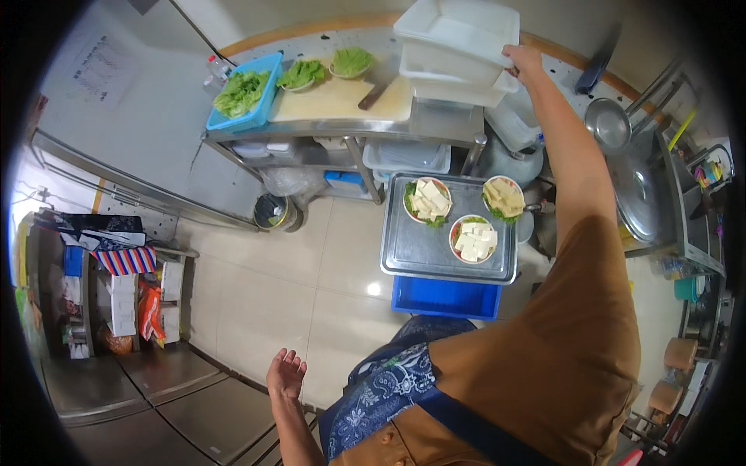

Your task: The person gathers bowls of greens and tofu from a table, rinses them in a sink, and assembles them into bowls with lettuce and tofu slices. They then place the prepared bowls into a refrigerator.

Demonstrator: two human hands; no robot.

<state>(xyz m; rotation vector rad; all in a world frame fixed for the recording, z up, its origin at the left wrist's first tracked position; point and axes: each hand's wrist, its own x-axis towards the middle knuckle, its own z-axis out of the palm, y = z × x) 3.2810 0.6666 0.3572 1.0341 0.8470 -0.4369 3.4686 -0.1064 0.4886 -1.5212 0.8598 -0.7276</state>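
Note:
At the far right end of the counter, my right hand (523, 62) grips the corner rim of a white plastic tub (457, 26). That tub sits tilted on more white tubs (451, 63); how many are in the stack is hard to tell. My left hand (287, 373) hangs low over the floor, empty, fingers apart and palm partly up. Between me and the counter, a metal tray (408, 250) carries three bowls lined with lettuce. Two hold sliced white tofu (430, 199) (475, 240); the third holds yellowish slices (504, 197) that look like tofu too.
A cleaver (377, 93) lies on the cutting board (326, 110) beside two bowls of lettuce (351, 61) and a blue basket of lettuce (242, 93). Under the tray is a blue crate (446, 297). A bin (277, 212) stands on the floor; a large lidded pot (638, 198) is at right.

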